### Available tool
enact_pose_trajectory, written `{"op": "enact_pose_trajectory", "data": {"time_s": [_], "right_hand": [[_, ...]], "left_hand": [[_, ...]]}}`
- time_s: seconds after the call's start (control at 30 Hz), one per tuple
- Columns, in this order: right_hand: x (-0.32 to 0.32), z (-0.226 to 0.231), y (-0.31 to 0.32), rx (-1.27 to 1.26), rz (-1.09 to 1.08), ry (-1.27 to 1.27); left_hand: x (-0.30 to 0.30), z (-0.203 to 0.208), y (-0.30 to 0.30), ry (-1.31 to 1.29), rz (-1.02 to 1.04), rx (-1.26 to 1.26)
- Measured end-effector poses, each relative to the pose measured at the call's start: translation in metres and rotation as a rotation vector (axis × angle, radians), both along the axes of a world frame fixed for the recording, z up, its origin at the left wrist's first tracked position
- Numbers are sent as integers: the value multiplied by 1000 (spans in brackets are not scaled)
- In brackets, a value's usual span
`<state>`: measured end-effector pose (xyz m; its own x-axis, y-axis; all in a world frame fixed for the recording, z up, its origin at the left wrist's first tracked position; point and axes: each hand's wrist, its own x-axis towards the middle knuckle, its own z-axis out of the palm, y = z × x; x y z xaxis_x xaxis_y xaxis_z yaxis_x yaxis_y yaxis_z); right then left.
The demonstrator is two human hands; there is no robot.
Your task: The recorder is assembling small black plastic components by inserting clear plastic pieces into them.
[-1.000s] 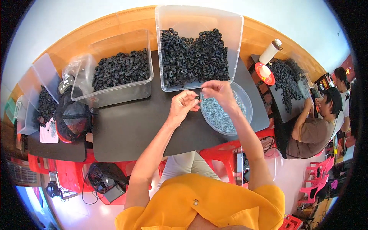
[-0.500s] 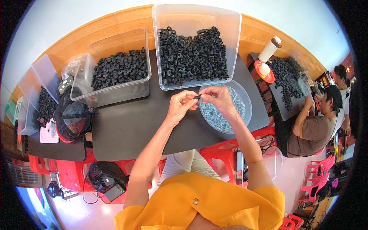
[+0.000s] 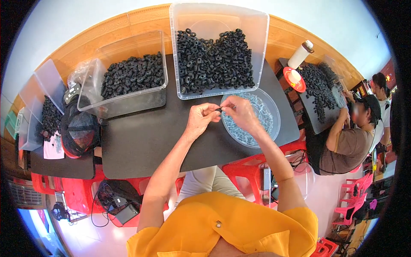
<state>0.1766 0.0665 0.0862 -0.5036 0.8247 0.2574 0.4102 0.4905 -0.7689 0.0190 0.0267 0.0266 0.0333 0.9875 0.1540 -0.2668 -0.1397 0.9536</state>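
Observation:
Over the dark table, my left hand pinches a small black plastic part between thumb and fingertips. My right hand is closed too, its fingertips pressed to the same part from the other side. Whether the right fingers also hold something tiny is hidden. Below my right hand and wrist stands a round clear tub with many small silvery metal pieces in it. Just beyond my hands is a tall clear bin holding a heap of black plastic parts.
A second clear bin at the left holds more black parts. A black mesh cap lies further left. At the right, a person sits by another table with a black heap, a white bottle and a red plate.
My hands stay together at the black part, with only slight finger movement. The whole view has shifted very slightly. At the right, the seated person's head has turned.

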Motion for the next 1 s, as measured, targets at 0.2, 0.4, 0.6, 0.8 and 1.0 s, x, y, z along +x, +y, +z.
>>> {"op": "enact_pose_trajectory", "data": {"time_s": [0.2,0.4,0.6,0.8,1.0], "right_hand": [[-11,-1,-3,175,-13,-43],[-23,-9,-1,290,-35,-118],[-29,-18,-10,415,-83,-117],[-39,-20,-26,410,-130,-185],[-48,-29,-28,499,-196,-215]], "left_hand": [[1,-6,2,50,108,21],[1,-7,2,99,211,-18],[1,-1,0,137,284,-76],[-2,10,-4,202,334,-146],[-1,5,-4,142,333,-182]]}}
